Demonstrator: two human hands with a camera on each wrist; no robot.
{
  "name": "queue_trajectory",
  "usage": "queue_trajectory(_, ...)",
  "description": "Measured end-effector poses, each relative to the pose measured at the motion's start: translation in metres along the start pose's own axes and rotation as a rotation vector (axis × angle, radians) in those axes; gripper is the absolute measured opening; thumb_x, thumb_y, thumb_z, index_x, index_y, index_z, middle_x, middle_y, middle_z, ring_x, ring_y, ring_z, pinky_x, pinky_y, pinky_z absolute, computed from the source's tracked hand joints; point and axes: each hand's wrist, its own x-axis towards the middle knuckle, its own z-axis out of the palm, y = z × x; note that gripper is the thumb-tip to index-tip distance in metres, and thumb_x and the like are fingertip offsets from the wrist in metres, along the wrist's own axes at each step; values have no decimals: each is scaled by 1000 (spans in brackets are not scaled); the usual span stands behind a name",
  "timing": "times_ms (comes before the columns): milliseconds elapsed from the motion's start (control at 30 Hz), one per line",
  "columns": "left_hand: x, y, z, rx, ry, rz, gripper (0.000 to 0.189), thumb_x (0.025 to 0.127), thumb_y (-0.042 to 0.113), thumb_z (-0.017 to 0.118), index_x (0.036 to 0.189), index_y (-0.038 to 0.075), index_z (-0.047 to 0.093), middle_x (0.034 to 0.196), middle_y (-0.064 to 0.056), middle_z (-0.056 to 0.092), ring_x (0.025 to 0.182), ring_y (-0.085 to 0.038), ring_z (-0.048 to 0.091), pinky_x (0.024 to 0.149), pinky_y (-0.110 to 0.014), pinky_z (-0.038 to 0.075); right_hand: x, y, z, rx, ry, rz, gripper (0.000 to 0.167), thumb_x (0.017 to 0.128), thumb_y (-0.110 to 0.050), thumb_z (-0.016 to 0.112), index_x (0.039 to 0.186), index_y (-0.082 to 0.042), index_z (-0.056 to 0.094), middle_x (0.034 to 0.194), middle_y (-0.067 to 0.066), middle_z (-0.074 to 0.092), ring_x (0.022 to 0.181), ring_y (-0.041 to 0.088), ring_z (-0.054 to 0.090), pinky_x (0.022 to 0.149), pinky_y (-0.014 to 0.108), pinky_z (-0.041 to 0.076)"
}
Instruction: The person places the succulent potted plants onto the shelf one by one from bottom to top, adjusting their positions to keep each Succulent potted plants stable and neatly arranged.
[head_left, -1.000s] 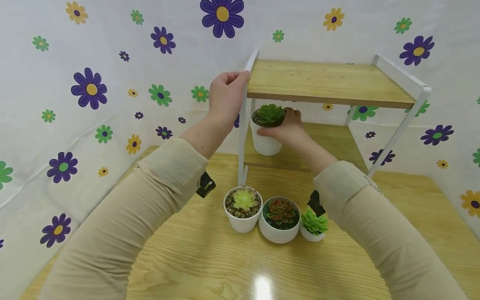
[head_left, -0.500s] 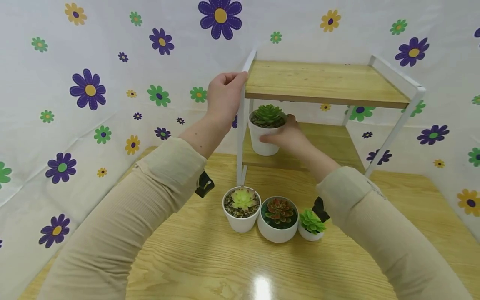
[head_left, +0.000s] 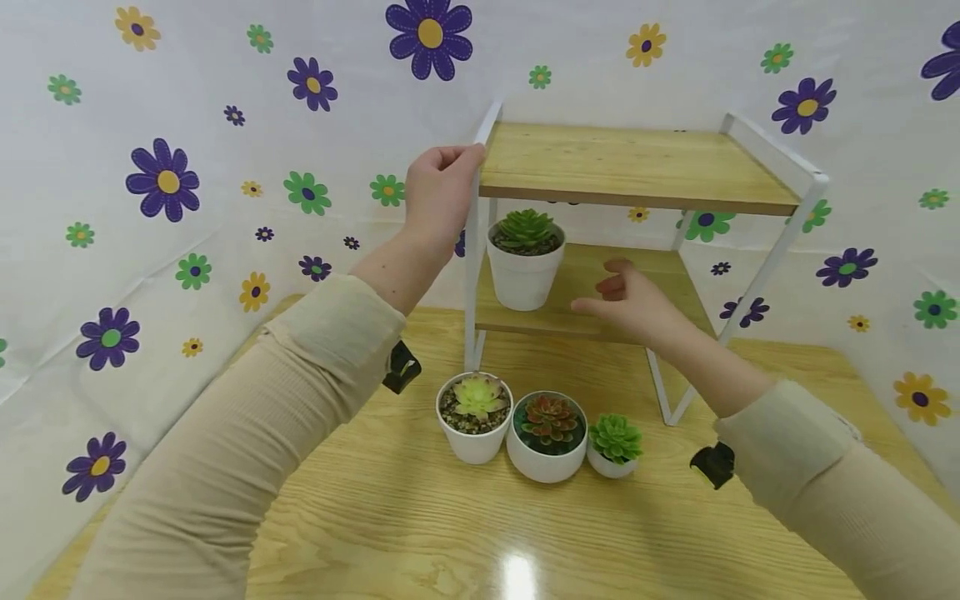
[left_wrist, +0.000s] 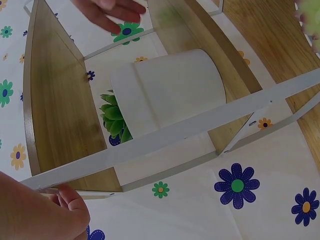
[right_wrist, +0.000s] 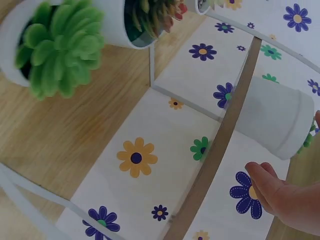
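Note:
A white pot (head_left: 527,279) with a dark green succulent (head_left: 525,230) stands upright on the lower board (head_left: 600,283) of a two-tier shelf rack, at its left end. My left hand (head_left: 444,192) grips the white metal frame (head_left: 471,275) at the rack's upper left corner, its thumb and fingers pinching the bar in the left wrist view. To the right of the pot, my right hand (head_left: 637,304) is in front of the lower board with relaxed, slightly bent fingers and holds nothing. A gap shows between its fingertips and the pot, also in the right wrist view.
In front of the rack, three more white pots stand in a row on the wooden table (head_left: 390,517): a pale green succulent (head_left: 480,397), a reddish one (head_left: 550,419) and a small bright green one (head_left: 615,437). The rack's upper board (head_left: 630,162) overhangs the pot.
My right hand has let go of the white pot and drawn back to the right. The pot stays on the lower board, and my left hand keeps its grip on the frame.

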Motion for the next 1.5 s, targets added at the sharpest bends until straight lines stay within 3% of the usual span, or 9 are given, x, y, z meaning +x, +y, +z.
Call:
queue_trajectory(333, 1, -1, -4, -6, 8, -4, 32, 95, 34, 52, 118, 13, 58, 122, 0, 53, 108, -10, 46, 95, -25, 43, -39, 38, -2, -31, -41, -90, 76, 91, -31, 60, 144, 6, 19, 133, 26, 43, 125, 41, 42, 102, 53, 36)
queue_trajectory(500, 1, -2, -6, 2, 2, -5, 33, 95, 36, 50, 119, 15, 57, 125, 0, 53, 110, -11, 47, 97, -26, 43, -51, 58, 3, -44, -109, -95, 76, 90, -30, 62, 141, 8, 21, 132, 28, 44, 122, 41, 44, 98, 51, 42)
queue_trajectory(700, 1, -2, -7, 6, 6, -4, 34, 95, 36, 50, 120, 14, 56, 125, 0, 52, 110, -11, 46, 97, -26, 43, -54, 86, 9, -67, -161, -77, 80, 86, -35, 66, 140, 8, 24, 130, 27, 46, 120, 42, 46, 95, 51, 44)
queue_trajectory(1000, 0, -1, -4, 2, -3, -3, 33, 95, 36, 50, 119, 14, 57, 122, 0, 52, 109, -11, 46, 96, -27, 43, -60, 124, 29, -28, -239, -61, 84, 80, -22, 70, 139, 12, 21, 133, 36, 38, 119, 50, 40, 93, 56, 42)
queue_trajectory(1500, 1, -1, 1, -5, -12, 9, 32, 95, 35, 50, 118, 14, 57, 121, 0, 53, 109, -10, 47, 95, -27, 44, -57, 142, 62, -119, -201, -86, 87, 71, -22, 79, 132, 15, 29, 122, 33, 46, 113, 46, 47, 93, 56, 42)
